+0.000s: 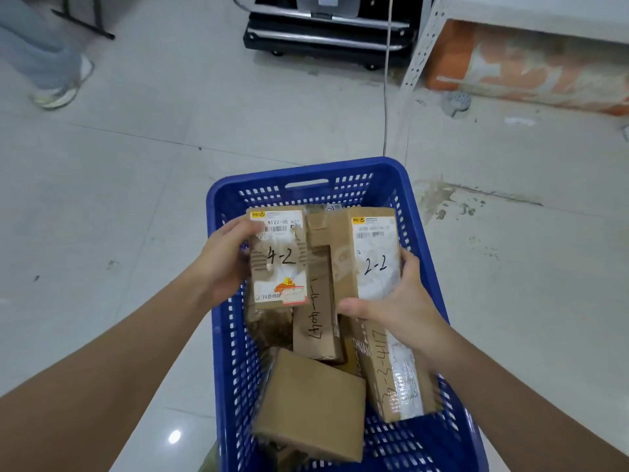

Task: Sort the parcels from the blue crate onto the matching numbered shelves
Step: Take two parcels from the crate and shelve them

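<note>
— Over the blue perforated plastic crate (306, 185), our left hand (221, 264) grips the brown cardboard parcel marked "4-2" (277, 258); our right hand (398, 301) clasps the one marked "2-2" (376, 253).

— Two parcels at once: we risk swapping shelves, or one slipping back among the boxes below.

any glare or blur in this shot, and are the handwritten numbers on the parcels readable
Head view: a bright glare spot on the floor tiles at lower left; wide-angle bending of the blue crate; "4-2" on the left hand's parcel and "2-2" on the right hand's parcel read clearly; printed labels are soft.
</note>
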The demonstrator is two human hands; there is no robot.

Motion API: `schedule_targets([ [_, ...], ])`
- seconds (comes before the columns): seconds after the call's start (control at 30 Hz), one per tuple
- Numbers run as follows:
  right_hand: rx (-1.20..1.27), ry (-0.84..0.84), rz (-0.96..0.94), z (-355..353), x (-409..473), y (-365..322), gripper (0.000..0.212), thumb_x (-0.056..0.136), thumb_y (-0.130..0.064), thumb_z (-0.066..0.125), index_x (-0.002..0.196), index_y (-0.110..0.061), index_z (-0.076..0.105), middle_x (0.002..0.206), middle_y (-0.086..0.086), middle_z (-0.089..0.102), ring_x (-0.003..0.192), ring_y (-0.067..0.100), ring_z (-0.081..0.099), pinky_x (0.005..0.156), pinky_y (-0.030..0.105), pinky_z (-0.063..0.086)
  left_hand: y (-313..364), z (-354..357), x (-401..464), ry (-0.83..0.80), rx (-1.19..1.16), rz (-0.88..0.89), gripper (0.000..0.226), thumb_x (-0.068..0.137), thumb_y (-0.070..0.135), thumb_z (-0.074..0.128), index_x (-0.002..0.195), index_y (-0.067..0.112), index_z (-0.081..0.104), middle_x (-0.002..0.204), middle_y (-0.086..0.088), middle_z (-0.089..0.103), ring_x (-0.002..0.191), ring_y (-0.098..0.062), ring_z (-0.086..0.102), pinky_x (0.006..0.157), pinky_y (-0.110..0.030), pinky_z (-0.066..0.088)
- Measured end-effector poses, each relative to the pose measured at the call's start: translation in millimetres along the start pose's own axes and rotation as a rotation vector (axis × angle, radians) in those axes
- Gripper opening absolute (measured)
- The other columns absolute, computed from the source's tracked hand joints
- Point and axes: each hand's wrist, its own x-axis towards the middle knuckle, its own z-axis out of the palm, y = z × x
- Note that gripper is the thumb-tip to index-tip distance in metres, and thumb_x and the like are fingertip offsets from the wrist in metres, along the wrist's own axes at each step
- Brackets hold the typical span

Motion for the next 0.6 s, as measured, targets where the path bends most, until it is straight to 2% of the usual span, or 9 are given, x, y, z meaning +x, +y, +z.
schedule_targets([
  [0.07, 0.032, 0.011, -0.003, -2.8, -6.1, -7.6, 0.101, 0.054, -0.033, 0.101, 0.135, -0.034, 0.042, 0.124, -0.017, 0.063, 0.117, 0.008, 0.060, 0.102, 0.039, 0.051, 7.8, 4.0, -15.2, -0.079, 0.013, -0.017, 0.042, 0.102, 0.033, 0.053, 0.140, 0.017, 0.059, 0.131, -0.013, 0.070, 0.119, -0.039, 0.068, 0.092, -0.053, 0.058],
  [0.17, 0.085, 0.052, -0.006, -6.6, -18.3, -20.4, 0.076, 0.061, -0.030, 0.099, 0.125, -0.032, 0.057, 0.114, -0.014, 0.072, 0.109, 0.012, 0.068, 0.097, 0.040, 0.056, 23.7, 15.2, -37.5, -0.152, 0.028, -0.005, 0.047, 0.102, 0.042, 0.053, 0.145, 0.023, 0.050, 0.137, -0.014, 0.067, 0.122, -0.039, 0.066, 0.093, -0.055, 0.058],
  [0.23, 0.148, 0.049, -0.014, -9.4, -28.2, -34.9, 0.069, 0.064, -0.032, 0.097, 0.123, -0.032, 0.061, 0.112, -0.013, 0.074, 0.108, 0.013, 0.070, 0.098, 0.042, 0.056, 41.0, 26.9, -55.8, -0.187, 0.048, -0.003, 0.044, 0.105, 0.045, 0.050, 0.145, 0.027, 0.049, 0.136, -0.012, 0.067, 0.121, -0.036, 0.067, 0.093, -0.054, 0.058],
  [0.3, 0.199, 0.034, -0.047, -15.4, -40.4, -57.1, 0.072, 0.061, -0.041, 0.097, 0.124, -0.034, 0.062, 0.114, -0.013, 0.076, 0.110, 0.014, 0.071, 0.101, 0.047, 0.056, 63.8, 40.5, -76.3, -0.238, 0.108, -0.001, 0.044, 0.105, 0.048, 0.048, 0.146, 0.032, 0.048, 0.136, -0.007, 0.068, 0.122, -0.031, 0.068, 0.098, -0.054, 0.055],
  [0.37, 0.222, 0.007, -0.117, -25.4, -53.5, -83.6, 0.081, 0.055, -0.050, 0.095, 0.127, -0.036, 0.061, 0.118, -0.012, 0.075, 0.113, 0.015, 0.070, 0.103, 0.050, 0.055, 89.9, 49.9, -94.9, -0.289, 0.182, 0.038, 0.060, 0.095, 0.038, 0.066, 0.149, 0.033, 0.041, 0.133, -0.003, 0.070, 0.118, -0.031, 0.070, 0.099, -0.056, 0.055],
  [0.47, 0.232, -0.054, -0.217, -51.9, -82.3, -137.7, 0.071, 0.070, -0.037, 0.093, 0.133, -0.031, 0.059, 0.124, -0.009, 0.074, 0.117, 0.016, 0.070, 0.104, 0.049, 0.054, 143.4, 65.5, -132.9, -0.283, 0.382, 0.129, 0.103, 0.070, 0.007, 0.090, 0.148, 0.032, 0.028, 0.127, -0.005, 0.071, 0.108, -0.029, 0.075, 0.095, -0.055, 0.059],
  [0.53, 0.221, -0.072, -0.287, -73.3, -105.8, -179.8, 0.065, 0.078, -0.025, 0.089, 0.134, -0.026, 0.057, 0.126, -0.006, 0.073, 0.117, 0.017, 0.070, 0.103, 0.046, 0.054, 185.1, 77.1, -161.2, -0.309, 0.442, 0.188, 0.103, 0.069, -0.003, 0.090, 0.144, 0.031, 0.028, 0.126, -0.005, 0.070, 0.108, -0.025, 0.075, 0.094, -0.050, 0.060],
  [0.6, 0.219, -0.072, -0.349, -97.8, -138.3, -228.6, 0.062, 0.084, -0.017, 0.085, 0.137, -0.022, 0.053, 0.131, 0.000, 0.071, 0.118, 0.019, 0.070, 0.103, 0.044, 0.055, 236.4, 90.7, -197.3, -0.303, 0.445, 0.281, 0.098, 0.068, -0.003, 0.090, 0.141, 0.028, 0.033, 0.124, -0.005, 0.072, 0.109, -0.024, 0.074, 0.096, -0.050, 0.059],
])
